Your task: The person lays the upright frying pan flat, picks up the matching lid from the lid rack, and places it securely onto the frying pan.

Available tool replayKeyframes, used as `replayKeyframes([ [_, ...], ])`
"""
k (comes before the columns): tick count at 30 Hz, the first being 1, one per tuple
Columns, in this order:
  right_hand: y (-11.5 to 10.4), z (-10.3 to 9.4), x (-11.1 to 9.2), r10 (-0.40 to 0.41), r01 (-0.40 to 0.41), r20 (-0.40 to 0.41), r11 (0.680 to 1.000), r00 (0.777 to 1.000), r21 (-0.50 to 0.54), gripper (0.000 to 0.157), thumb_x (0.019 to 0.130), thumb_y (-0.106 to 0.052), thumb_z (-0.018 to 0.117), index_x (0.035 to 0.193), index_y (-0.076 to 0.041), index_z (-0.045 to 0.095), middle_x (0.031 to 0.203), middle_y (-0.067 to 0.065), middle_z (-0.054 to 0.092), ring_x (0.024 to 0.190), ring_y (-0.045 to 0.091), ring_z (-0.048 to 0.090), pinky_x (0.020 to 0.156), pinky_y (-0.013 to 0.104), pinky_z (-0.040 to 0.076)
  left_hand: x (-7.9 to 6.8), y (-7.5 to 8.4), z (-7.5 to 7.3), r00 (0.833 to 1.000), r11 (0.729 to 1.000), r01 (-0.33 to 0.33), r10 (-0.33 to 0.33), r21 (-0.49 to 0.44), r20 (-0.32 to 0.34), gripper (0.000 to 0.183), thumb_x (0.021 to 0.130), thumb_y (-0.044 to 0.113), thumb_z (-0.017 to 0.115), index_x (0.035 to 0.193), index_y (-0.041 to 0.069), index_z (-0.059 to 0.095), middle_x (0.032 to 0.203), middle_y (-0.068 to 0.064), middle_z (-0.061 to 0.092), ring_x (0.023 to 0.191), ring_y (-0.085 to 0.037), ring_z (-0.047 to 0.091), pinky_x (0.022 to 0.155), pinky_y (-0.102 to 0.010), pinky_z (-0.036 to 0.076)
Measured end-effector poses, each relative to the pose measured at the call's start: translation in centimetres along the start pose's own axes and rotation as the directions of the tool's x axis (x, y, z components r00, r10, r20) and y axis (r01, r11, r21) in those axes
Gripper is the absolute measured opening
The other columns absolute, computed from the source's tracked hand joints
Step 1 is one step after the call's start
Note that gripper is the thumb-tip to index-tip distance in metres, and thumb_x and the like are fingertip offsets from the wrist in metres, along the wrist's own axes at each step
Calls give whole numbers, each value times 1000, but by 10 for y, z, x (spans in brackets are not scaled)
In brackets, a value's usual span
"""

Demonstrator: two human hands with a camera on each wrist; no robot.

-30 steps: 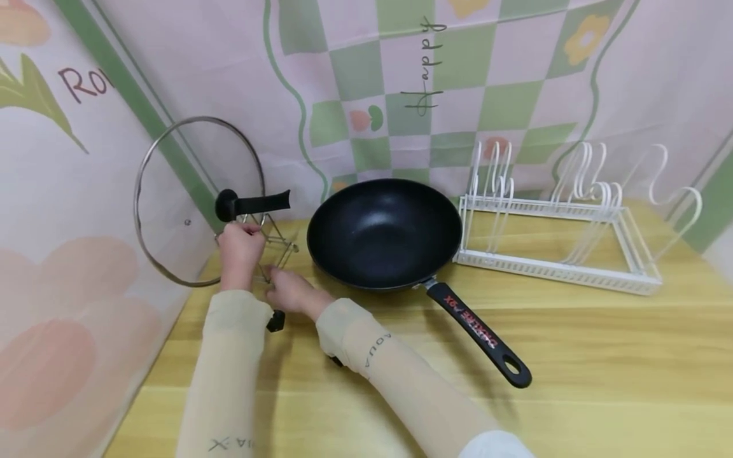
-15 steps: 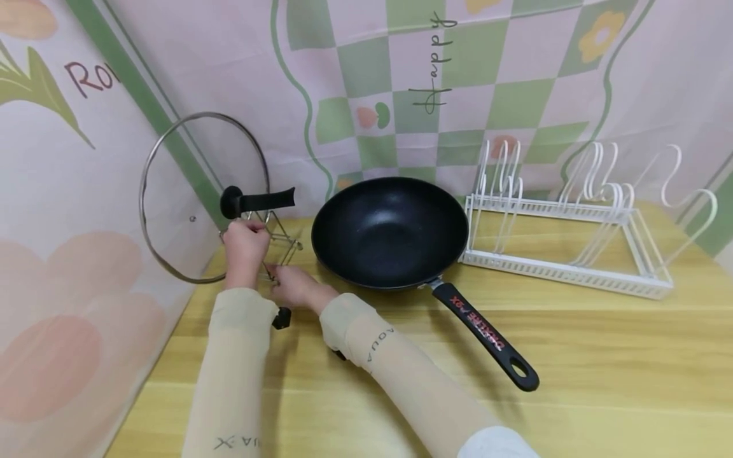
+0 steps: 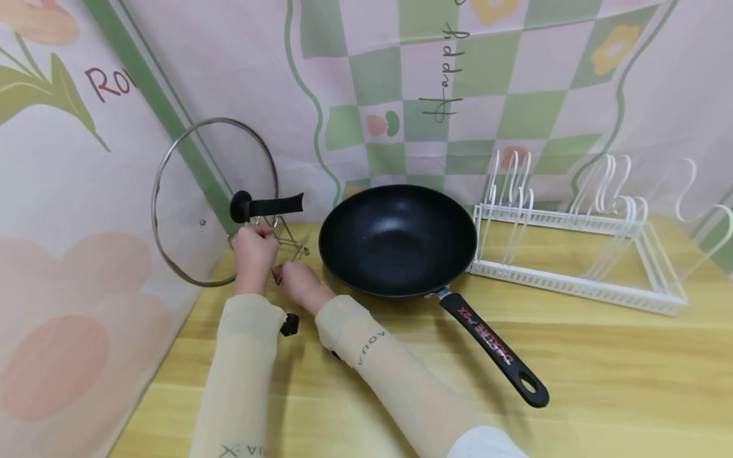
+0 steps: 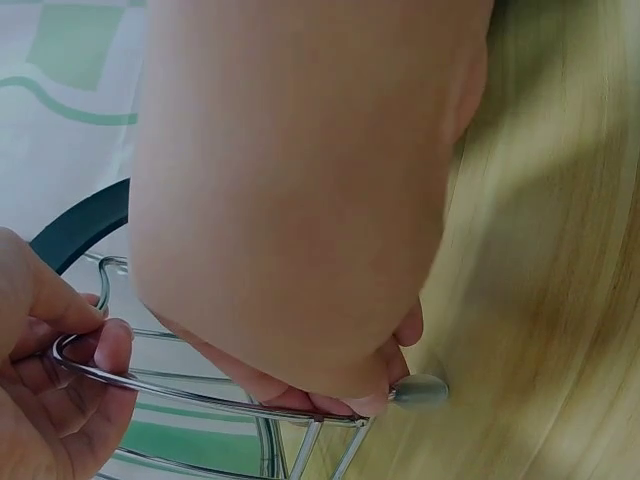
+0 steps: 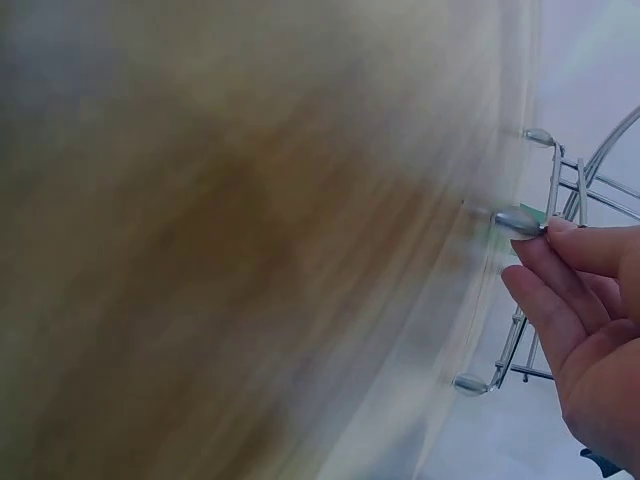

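Note:
A chrome wire rack [image 3: 294, 248] stands at the left corner, partly behind both hands. My left hand [image 3: 254, 253] holds its front upper part; in the left wrist view, the left fingers [image 4: 112, 345] curl round a bent wire loop. My right hand [image 3: 302, 281] is lower, at the rack's front corner, and in the right wrist view its thumb and forefinger pinch the rack beside a rounded foot [image 5: 518, 221]. Upright above the rack is a glass lid [image 3: 273, 162] with a metal rim and a black handle [image 3: 277, 205]. The right hand [image 4: 300, 200] fills most of the left wrist view.
A black wok [image 3: 397, 242] rests right of the rack, its handle [image 3: 495, 350] pointing to the front right. Beyond it stands a white rack [image 3: 578, 289] with hooked dividers. Patterned walls border the wooden table [image 3: 429, 407] at the left and back.
The head view has shifted, so everything lies farther right in it. My right hand has moved slightly closer in at the rack's corner; the left hand keeps its hold.

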State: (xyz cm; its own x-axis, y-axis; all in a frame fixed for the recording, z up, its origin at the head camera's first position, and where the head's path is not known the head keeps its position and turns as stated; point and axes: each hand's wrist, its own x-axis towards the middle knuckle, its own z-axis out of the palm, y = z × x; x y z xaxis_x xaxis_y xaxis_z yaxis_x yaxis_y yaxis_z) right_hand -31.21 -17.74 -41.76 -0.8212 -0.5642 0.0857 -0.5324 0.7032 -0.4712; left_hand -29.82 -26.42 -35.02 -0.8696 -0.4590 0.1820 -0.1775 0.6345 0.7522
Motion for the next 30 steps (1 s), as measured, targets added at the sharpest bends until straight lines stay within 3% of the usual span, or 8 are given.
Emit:
replayKeyframes([
  [8, 0, 1, -2, -13, 14, -62, 1000, 998, 8, 40, 93, 1, 62, 62, -17, 43, 64, -2, 44, 65, 15, 45, 55, 23, 33, -3, 2, 3, 1000, 1000, -6, 6, -8, -23, 31, 92, -1, 54, 114, 0, 75, 115, -18, 71, 107, -34, 64, 88, -48, 54],
  [18, -3, 0, -7, 64, -61, -32, 995, 997, 73, 43, 93, 5, 57, 61, -15, 36, 62, -3, 29, 59, 13, 32, 52, 22, 24, -5, 3, 8, 999, 1000, 18, -17, 15, -51, 30, 92, 1, 56, 112, 5, 78, 112, -14, 73, 105, -33, 65, 84, -51, 53],
  [30, -2, -1, -10, -16, 15, -20, 999, 1000, -29, 45, 97, 4, 56, 63, -16, 34, 61, -4, 26, 61, 13, 31, 53, 22, 23, -8, 3, 10, 996, 1000, 15, -17, -18, -85, 31, 92, 0, 53, 111, 3, 78, 109, -16, 74, 101, -34, 66, 85, -47, 54],
])
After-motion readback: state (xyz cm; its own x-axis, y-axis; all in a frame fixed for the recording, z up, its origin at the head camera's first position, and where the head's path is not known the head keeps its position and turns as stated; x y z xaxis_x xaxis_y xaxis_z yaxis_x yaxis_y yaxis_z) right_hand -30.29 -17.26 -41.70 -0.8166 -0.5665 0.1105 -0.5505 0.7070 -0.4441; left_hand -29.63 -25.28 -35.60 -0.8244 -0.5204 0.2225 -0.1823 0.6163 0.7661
